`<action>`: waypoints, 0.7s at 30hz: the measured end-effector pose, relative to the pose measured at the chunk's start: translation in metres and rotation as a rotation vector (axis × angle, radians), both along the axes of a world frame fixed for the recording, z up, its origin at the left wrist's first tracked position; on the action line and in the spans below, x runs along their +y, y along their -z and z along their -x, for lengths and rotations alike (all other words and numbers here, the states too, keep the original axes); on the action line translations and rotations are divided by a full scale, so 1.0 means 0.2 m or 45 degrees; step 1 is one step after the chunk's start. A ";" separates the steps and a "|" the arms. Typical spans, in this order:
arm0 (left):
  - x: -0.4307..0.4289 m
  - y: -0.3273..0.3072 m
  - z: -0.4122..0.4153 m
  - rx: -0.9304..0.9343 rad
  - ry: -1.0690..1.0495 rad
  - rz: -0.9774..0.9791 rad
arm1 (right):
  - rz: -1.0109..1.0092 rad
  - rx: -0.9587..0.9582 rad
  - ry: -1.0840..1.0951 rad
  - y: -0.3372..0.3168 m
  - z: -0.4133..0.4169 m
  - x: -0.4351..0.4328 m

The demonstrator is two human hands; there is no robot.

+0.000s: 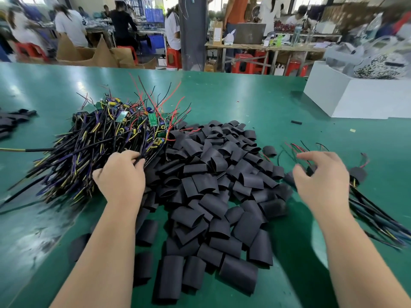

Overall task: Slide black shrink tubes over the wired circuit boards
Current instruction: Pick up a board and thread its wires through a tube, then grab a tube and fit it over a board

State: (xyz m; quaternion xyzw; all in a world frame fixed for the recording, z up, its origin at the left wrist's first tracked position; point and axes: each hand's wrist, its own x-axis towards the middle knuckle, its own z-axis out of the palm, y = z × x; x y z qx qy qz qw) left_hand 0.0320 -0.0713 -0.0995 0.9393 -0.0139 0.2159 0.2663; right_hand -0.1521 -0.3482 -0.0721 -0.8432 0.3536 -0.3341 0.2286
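A big heap of black shrink tubes (213, 187) covers the middle of the green table (233, 98). To its left lies a pile of wired circuit boards (106, 138), with small green boards and black, yellow, purple and red wires. My left hand (121, 176) rests at the pile's near right edge, its fingers curled round a black wire there. My right hand (322, 183) hovers with fingers spread and relaxed, holding nothing, above the heap's right edge. Just right of it lie boards covered with tubes (358, 174), their cables trailing toward me.
A white box (355, 96) filled with plastic bags and parts stands at the far right. A few more black tubes (15, 121) lie at the left edge. One small black piece (296, 122) lies alone. Beyond the table, several people work at benches with red stools.
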 end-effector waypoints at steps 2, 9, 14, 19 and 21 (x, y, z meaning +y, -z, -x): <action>-0.01 0.00 0.00 -0.110 -0.032 -0.005 | 0.023 -0.040 -0.064 0.01 -0.01 0.04; -0.06 -0.11 0.12 -0.784 0.457 0.345 | -0.658 -0.436 -0.533 -0.03 -0.05 0.20; -0.19 -0.10 0.27 -0.669 0.968 0.372 | -1.708 -0.547 -1.180 -0.02 -0.07 0.33; -0.25 -0.07 0.32 -0.536 1.126 0.190 | -1.618 -0.822 -1.052 -0.03 -0.09 0.33; -0.26 -0.07 0.34 -0.509 1.142 0.189 | -1.509 -0.786 -1.007 -0.01 -0.09 0.34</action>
